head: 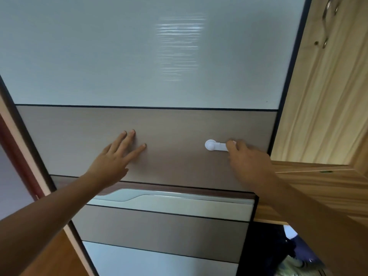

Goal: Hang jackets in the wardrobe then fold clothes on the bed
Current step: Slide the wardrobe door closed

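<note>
Wardrobe door (119,56) fills the view close in front, with pale glossy panels above and below a brown band (179,124). The left hand (117,156) lies flat on that band, fingers straight and spread. Further right, the right hand (245,158) grips a white handle (213,145) fixed to the band. A light wooden door (318,116) stands at the right edge.

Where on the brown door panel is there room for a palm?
Bare brown panel lies between the left hand and the white handle, and left of that hand to the dark frame. The right end is crowded: the right hand grips the handle beside the wooden cabinet.
</note>
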Demonstrator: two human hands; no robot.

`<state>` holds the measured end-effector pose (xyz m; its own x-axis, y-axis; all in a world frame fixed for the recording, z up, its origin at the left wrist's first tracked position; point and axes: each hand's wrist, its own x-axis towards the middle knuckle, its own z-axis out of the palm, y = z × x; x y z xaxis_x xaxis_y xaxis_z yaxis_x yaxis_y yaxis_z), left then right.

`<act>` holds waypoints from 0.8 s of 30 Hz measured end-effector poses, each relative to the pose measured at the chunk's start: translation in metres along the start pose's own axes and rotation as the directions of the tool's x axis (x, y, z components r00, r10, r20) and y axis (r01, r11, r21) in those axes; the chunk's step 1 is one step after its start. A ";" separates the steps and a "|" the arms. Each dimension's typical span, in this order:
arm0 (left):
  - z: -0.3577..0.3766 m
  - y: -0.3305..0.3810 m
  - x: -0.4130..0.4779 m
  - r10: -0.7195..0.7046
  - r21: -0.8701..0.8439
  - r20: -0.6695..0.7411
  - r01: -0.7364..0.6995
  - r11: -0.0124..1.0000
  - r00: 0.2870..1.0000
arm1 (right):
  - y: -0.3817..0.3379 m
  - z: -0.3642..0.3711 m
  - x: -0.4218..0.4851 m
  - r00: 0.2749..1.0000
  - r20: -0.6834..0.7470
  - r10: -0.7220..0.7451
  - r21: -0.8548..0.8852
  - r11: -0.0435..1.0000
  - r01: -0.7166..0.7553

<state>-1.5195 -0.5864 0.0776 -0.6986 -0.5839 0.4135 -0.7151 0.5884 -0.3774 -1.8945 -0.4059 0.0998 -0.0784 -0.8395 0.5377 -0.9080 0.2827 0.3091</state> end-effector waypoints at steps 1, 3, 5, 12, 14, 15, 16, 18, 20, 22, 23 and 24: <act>-0.006 0.008 -0.004 -0.055 -0.078 0.021 0.057 0.995 0.998 | -0.001 -0.006 0.000 0.999 0.044 0.022 0.006 1.000 -0.022; -0.016 0.024 -0.012 -0.178 -0.236 0.092 0.195 0.952 0.980 | -0.004 -0.022 -0.001 0.997 0.077 0.014 0.087 0.996 -0.021; -0.026 0.034 -0.022 -0.251 -0.321 0.233 0.318 0.892 0.940 | -0.010 -0.027 -0.005 0.988 0.128 -0.083 0.228 0.972 0.052; -0.058 0.068 -0.093 -0.340 -0.296 0.601 0.597 0.745 0.723 | -0.045 -0.001 -0.012 0.751 0.461 -0.473 0.699 0.715 0.021; -0.066 0.079 -0.119 -0.399 -0.247 0.642 0.670 0.700 0.654 | -0.062 0.006 -0.009 0.691 0.475 -0.545 0.692 0.716 0.090; -0.071 0.086 -0.132 -0.434 -0.227 0.646 0.701 0.676 0.627 | -0.072 0.009 -0.008 0.666 0.475 -0.575 0.686 0.716 0.129; -0.076 0.092 -0.145 -0.468 -0.208 0.650 0.732 0.648 0.599 | -0.083 0.010 -0.007 0.648 0.473 -0.597 0.682 0.714 0.160; -0.089 0.104 -0.171 -0.541 -0.165 0.634 0.780 0.603 0.552 | -0.107 0.007 -0.009 0.623 0.445 -0.644 0.696 0.686 0.212; -0.102 0.115 -0.198 -0.607 -0.105 0.647 0.843 0.528 0.461 | -0.134 0.004 -0.014 0.578 0.400 -0.711 0.711 0.639 0.294; -0.108 0.125 -0.234 -0.651 -0.069 0.675 0.908 0.414 0.347 | -0.163 0.001 -0.021 0.528 0.355 -0.771 0.713 0.589 0.381; -0.112 0.130 -0.254 -0.669 -0.036 0.686 0.931 0.363 0.287 | -0.178 -0.003 -0.026 0.498 0.337 -0.799 0.724 0.558 0.406; -0.115 0.136 -0.274 -0.679 -0.006 0.695 0.946 0.324 0.238 | -0.193 -0.006 -0.032 0.466 0.318 -0.826 0.736 0.524 0.428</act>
<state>-1.4229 -0.2816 0.0084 0.3037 -0.9267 -0.2212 -0.8927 -0.3579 0.2738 -1.7140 -0.4315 0.0277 0.5828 -0.7718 -0.2542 -0.8126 -0.5526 -0.1851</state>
